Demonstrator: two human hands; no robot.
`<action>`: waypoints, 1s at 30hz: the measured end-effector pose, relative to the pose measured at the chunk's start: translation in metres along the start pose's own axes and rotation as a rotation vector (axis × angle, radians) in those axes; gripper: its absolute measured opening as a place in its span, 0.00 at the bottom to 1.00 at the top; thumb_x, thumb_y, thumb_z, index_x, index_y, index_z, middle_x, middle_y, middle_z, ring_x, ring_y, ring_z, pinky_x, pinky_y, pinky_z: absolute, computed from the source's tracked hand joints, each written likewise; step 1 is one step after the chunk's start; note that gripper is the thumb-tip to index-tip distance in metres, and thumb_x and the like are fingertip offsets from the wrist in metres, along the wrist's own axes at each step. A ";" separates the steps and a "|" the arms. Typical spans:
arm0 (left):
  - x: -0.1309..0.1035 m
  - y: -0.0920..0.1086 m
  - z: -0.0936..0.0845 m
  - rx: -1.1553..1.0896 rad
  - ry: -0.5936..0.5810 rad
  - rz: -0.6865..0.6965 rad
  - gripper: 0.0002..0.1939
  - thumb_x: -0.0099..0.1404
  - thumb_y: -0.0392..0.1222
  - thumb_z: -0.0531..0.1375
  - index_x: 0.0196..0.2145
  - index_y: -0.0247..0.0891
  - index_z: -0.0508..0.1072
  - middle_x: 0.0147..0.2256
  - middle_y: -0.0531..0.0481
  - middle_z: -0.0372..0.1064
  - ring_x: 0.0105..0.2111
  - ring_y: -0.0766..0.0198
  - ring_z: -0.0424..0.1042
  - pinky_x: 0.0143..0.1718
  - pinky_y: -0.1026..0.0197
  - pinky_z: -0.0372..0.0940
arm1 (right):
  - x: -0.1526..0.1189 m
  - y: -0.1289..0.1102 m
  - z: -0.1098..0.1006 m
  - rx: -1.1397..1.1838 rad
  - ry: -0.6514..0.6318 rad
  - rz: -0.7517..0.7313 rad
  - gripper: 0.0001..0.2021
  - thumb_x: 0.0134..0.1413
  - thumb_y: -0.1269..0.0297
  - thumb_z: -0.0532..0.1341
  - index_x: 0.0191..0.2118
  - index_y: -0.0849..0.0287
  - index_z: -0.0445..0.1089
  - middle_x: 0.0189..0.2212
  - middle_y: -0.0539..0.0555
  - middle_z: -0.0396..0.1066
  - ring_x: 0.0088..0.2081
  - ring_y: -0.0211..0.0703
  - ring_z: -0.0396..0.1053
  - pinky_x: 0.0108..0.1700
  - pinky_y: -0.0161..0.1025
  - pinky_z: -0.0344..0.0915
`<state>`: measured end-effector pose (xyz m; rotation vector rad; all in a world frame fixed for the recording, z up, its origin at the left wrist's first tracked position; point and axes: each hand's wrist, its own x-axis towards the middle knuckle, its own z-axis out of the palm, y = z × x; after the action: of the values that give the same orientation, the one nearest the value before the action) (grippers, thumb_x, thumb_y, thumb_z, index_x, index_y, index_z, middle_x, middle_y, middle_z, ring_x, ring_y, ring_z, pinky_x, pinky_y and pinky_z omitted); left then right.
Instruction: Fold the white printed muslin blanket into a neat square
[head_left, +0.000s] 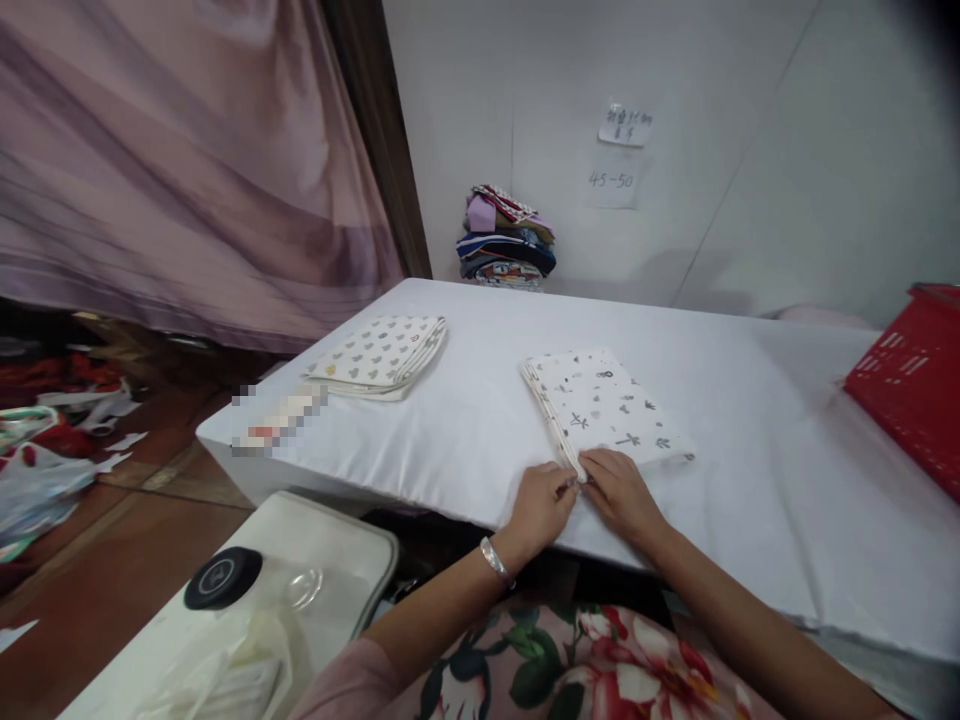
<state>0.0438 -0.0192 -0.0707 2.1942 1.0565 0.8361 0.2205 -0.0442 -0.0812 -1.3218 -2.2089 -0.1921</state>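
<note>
A white cloth with small dark prints (pixel 600 400) lies folded on the white-covered table (pixel 465 420). At its near corner, my left hand (pixel 541 505) pinches the layered edge, a silver bracelet on its wrist. Right beside it, my right hand (pixel 621 490) has its fingers bent over the same corner, closed on the cloth. My two hands nearly touch. Farther left on the table rests a second folded cloth, cream with small grey prints (pixel 375 355), untouched by either hand.
A red basket (pixel 911 385) stands at the right. Folded fabrics (pixel 506 240) are stacked by the wall behind the table. At the lower left, a white surface (pixel 337 540) holds a round black object (pixel 223 578) and a plastic bag. A pink curtain (pixel 187 160) hangs at left.
</note>
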 end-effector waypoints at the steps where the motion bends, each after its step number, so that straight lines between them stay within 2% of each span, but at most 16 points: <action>1: 0.000 0.000 -0.001 0.000 -0.004 0.001 0.07 0.59 0.34 0.57 0.32 0.39 0.74 0.26 0.53 0.66 0.28 0.66 0.64 0.33 0.64 0.57 | 0.000 0.000 0.001 0.001 0.004 -0.007 0.15 0.59 0.67 0.53 0.50 0.61 0.65 0.46 0.61 0.68 0.48 0.50 0.63 0.50 0.50 0.60; 4: 0.003 -0.002 -0.004 -0.024 0.000 -0.014 0.08 0.60 0.34 0.56 0.31 0.40 0.75 0.26 0.53 0.66 0.29 0.67 0.65 0.33 0.65 0.58 | 0.000 0.001 0.002 0.007 -0.007 -0.022 0.13 0.59 0.67 0.52 0.48 0.61 0.66 0.44 0.60 0.69 0.46 0.48 0.64 0.49 0.49 0.61; 7: 0.016 -0.008 -0.011 -0.037 0.062 -0.075 0.08 0.61 0.36 0.55 0.32 0.40 0.75 0.29 0.52 0.68 0.32 0.66 0.66 0.36 0.64 0.60 | 0.000 0.000 0.001 0.010 -0.019 -0.032 0.13 0.59 0.67 0.52 0.48 0.61 0.66 0.43 0.60 0.69 0.45 0.48 0.65 0.46 0.48 0.63; 9: 0.031 -0.012 -0.017 -0.030 0.123 -0.107 0.08 0.62 0.38 0.54 0.34 0.39 0.74 0.33 0.51 0.69 0.35 0.64 0.67 0.39 0.62 0.62 | 0.000 0.000 0.001 0.006 0.002 -0.041 0.14 0.59 0.67 0.52 0.49 0.61 0.66 0.44 0.60 0.69 0.45 0.47 0.65 0.46 0.47 0.63; 12: 0.060 -0.017 -0.024 0.012 0.182 -0.053 0.10 0.63 0.40 0.55 0.41 0.39 0.72 0.41 0.48 0.69 0.44 0.62 0.66 0.47 0.60 0.61 | -0.001 0.000 0.003 -0.002 0.031 -0.048 0.14 0.58 0.68 0.53 0.50 0.62 0.65 0.45 0.60 0.68 0.46 0.48 0.65 0.47 0.48 0.63; 15: 0.084 -0.024 -0.023 0.129 0.162 0.014 0.12 0.62 0.40 0.56 0.44 0.38 0.72 0.48 0.46 0.66 0.50 0.59 0.62 0.53 0.56 0.58 | -0.003 0.001 0.007 0.004 0.032 -0.051 0.14 0.58 0.68 0.53 0.50 0.62 0.65 0.45 0.60 0.68 0.46 0.48 0.65 0.47 0.48 0.64; 18: 0.095 -0.034 -0.017 0.217 0.125 -0.013 0.10 0.61 0.41 0.57 0.40 0.39 0.73 0.47 0.46 0.67 0.49 0.57 0.62 0.52 0.55 0.59 | -0.003 0.001 0.007 0.009 0.042 -0.045 0.15 0.58 0.68 0.53 0.50 0.60 0.65 0.45 0.60 0.69 0.46 0.48 0.66 0.47 0.49 0.65; 22: 0.100 -0.045 -0.015 0.188 0.143 -0.040 0.08 0.62 0.42 0.56 0.35 0.40 0.74 0.41 0.48 0.69 0.44 0.60 0.64 0.49 0.57 0.60 | 0.000 0.000 -0.002 0.031 0.044 -0.027 0.15 0.58 0.65 0.54 0.50 0.60 0.66 0.46 0.60 0.69 0.48 0.48 0.66 0.48 0.48 0.66; 25: 0.112 -0.052 -0.022 0.167 0.157 -0.099 0.08 0.62 0.41 0.55 0.33 0.39 0.74 0.37 0.49 0.70 0.42 0.61 0.65 0.47 0.58 0.60 | 0.006 0.002 -0.011 0.036 0.050 -0.015 0.18 0.58 0.63 0.54 0.53 0.59 0.64 0.51 0.60 0.67 0.53 0.49 0.63 0.52 0.48 0.63; 27: 0.127 -0.057 -0.029 0.161 0.192 -0.162 0.08 0.62 0.41 0.55 0.35 0.38 0.74 0.38 0.48 0.70 0.42 0.61 0.66 0.46 0.59 0.60 | 0.011 0.003 -0.012 0.014 0.040 -0.009 0.21 0.59 0.62 0.53 0.57 0.58 0.60 0.55 0.59 0.63 0.57 0.49 0.58 0.56 0.50 0.60; 30: 0.152 -0.066 -0.037 0.147 0.230 -0.258 0.10 0.62 0.42 0.56 0.38 0.38 0.73 0.42 0.46 0.69 0.43 0.60 0.66 0.45 0.60 0.60 | 0.013 0.002 -0.002 -0.042 -0.065 -0.029 0.26 0.59 0.58 0.52 0.62 0.57 0.54 0.59 0.58 0.58 0.61 0.49 0.52 0.58 0.52 0.56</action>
<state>0.0612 0.1484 -0.0486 2.0524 1.5205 0.9315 0.2184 -0.0337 -0.0724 -1.3367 -2.2905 -0.2100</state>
